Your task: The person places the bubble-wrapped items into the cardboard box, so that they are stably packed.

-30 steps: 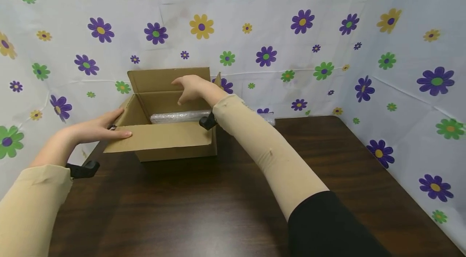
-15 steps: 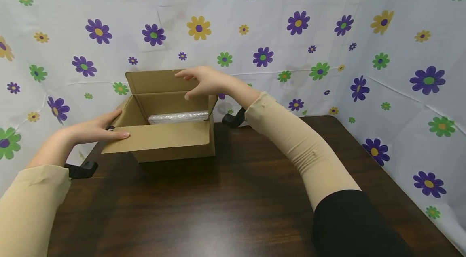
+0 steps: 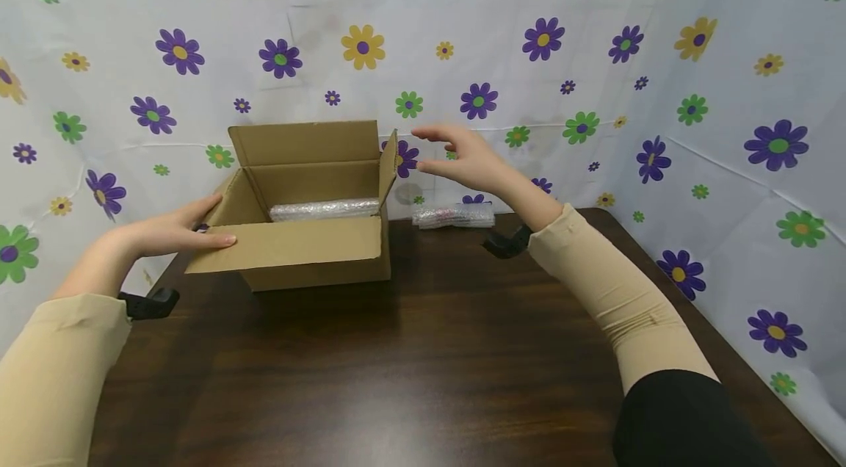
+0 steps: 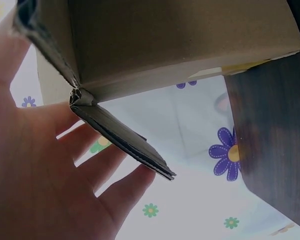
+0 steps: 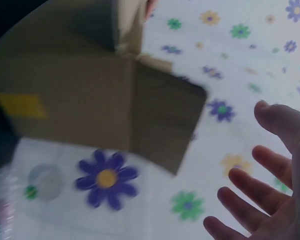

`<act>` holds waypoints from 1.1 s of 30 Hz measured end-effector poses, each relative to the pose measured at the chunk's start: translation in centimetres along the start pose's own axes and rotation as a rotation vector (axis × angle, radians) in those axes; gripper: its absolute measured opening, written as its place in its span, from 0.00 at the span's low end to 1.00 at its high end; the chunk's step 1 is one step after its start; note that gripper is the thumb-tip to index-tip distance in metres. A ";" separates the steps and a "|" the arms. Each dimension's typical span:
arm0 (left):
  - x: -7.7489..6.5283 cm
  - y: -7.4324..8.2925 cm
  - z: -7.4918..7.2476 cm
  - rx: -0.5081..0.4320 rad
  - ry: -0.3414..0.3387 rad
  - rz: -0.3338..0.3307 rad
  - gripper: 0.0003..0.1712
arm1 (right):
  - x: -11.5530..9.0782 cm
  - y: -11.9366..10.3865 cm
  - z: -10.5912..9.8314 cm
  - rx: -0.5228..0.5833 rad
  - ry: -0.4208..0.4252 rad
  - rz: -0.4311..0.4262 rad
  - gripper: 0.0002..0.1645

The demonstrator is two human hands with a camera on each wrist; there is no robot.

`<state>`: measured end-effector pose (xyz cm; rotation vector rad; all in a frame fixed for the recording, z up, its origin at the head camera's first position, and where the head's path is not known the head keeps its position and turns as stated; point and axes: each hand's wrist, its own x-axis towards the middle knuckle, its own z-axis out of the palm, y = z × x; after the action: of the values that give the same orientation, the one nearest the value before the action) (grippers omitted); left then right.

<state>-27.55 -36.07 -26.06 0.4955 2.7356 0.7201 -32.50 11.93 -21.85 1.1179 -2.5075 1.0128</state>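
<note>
A cardboard box point(image 3: 317, 276) stands with its top flaps spread apart on the left of the table. Inside it lies a bubble-wrapped bundle point(image 3: 324, 210), partly hidden by the front flap. My left hand point(image 3: 165, 232) holds the box's left front corner, thumb on the front flap and fingers behind the side flap point(image 4: 122, 132). My right hand point(image 3: 472, 158) hovers right of the box, fingers spread and nothing in them. Below and behind it, a second bubble-wrapped bundle point(image 3: 452, 215) with a faint red patch lies at the table's back edge.
The dark wooden table point(image 3: 423, 349) reaches to a flower-patterned cloth point(image 3: 423, 26) hung behind and on the right. The box's right flap point(image 3: 388, 166) sticks up between the box and my right hand. Yellow tape point(image 5: 22, 105) marks the box's side.
My right hand has moved right, from above the box to beyond its right flap. The bundle at the back edge now shows fully. My left hand keeps its place on the box.
</note>
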 end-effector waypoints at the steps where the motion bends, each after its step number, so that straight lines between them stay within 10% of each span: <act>1: 0.0 0.0 0.0 -0.001 -0.002 0.000 0.58 | -0.6 0.6 0.1 0.005 0.006 0.005 0.34; 20: -0.1 -0.1 0.0 -0.003 -0.008 0.003 0.57 | -5.9 13.6 5.2 -0.182 0.049 0.191 0.41; 33: 0.1 -0.1 -0.1 -0.007 -0.004 0.003 0.57 | -5.6 17.1 7.4 -0.170 -0.010 0.259 0.48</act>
<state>-27.67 -36.15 -26.06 0.4986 2.7285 0.7277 -40.44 18.31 -38.46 0.7669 -2.7379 0.8314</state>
